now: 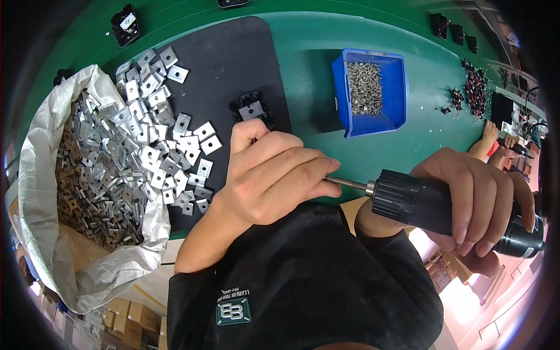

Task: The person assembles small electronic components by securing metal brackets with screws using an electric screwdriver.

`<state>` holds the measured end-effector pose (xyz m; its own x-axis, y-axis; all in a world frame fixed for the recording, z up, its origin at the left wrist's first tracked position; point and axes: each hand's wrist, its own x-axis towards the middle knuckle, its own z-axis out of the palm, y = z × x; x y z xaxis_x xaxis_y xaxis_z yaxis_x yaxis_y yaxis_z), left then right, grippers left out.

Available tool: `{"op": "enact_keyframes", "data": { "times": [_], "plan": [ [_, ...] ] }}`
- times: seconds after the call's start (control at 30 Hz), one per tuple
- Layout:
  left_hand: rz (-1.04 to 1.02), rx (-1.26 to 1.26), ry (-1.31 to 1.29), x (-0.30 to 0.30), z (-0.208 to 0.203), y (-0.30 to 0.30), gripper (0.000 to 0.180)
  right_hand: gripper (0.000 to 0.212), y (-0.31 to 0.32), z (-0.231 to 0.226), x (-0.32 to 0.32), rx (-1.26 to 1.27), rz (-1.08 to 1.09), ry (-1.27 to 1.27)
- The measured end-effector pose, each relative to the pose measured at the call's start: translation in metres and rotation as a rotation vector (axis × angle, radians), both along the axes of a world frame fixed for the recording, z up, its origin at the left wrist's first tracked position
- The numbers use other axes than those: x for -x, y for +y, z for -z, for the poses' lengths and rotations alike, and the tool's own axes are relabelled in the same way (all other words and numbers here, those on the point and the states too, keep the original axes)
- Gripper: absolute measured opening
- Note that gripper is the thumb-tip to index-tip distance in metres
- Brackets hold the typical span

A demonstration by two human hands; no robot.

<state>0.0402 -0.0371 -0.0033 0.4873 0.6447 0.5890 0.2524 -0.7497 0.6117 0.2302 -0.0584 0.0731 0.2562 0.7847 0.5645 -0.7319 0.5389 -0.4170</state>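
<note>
Head view, so looking straight down at both hands. Left hand (pixel 274 175) has its fingers (pixel 303 169) curled in together around the tip of the bit (pixel 349 184); whatever they're pinching at the tip is hidden, can't tell. Right hand (pixel 472 198) is wrapped tight around the body of a black driver (pixel 431 204), fingers pressed together over the top, bit pointing left into the other hand. Driver sits low in the frame, just off the near edge of the green surface (pixel 431 87).

Using the black mat (pixel 233 64) as the landmark: at its near right corner, just above the left hand, there's a small black fixture (pixel 252 109) with one square plate sitting in it. Across the mat's left half is a loose spread of square metal plates (pixel 169 146), each with a hole in the middle. Further left of the mat, a white sack (pixel 52 233) slumps open, stuffed with the same plates. Right of the mat, a blue bin (pixel 396 87) with a heap of screws (pixel 364 87). Well right of that, little dark parts (pixel 475 87) scattered around, and another person's hand (pixel 496 143) near the edge.
</note>
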Motion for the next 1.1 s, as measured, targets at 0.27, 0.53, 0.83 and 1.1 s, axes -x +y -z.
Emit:
{"op": "enact_keyframes", "data": {
  "times": [0.27,0.53,0.83,1.1],
  "plan": [
    [0.085,0.001,-0.148,0.011,0.005,0.003,0.039,0.046,0.02,0.008,0.015,-0.243,-0.157,0.047],
    [0.059,-0.029,-0.136,0.027,0.005,0.007,0.036,0.045,0.019,0.001,0.014,-0.081,-0.262,-0.185],
    [-0.053,0.043,0.013,0.052,0.001,0.02,0.074,0.058,0.021,0.008,0.032,0.05,-0.135,-0.368],
    [-0.042,0.43,0.39,0.05,0.016,0.024,0.098,0.04,0.026,0.023,0.047,0.132,-0.009,-0.572]
  ]
}}
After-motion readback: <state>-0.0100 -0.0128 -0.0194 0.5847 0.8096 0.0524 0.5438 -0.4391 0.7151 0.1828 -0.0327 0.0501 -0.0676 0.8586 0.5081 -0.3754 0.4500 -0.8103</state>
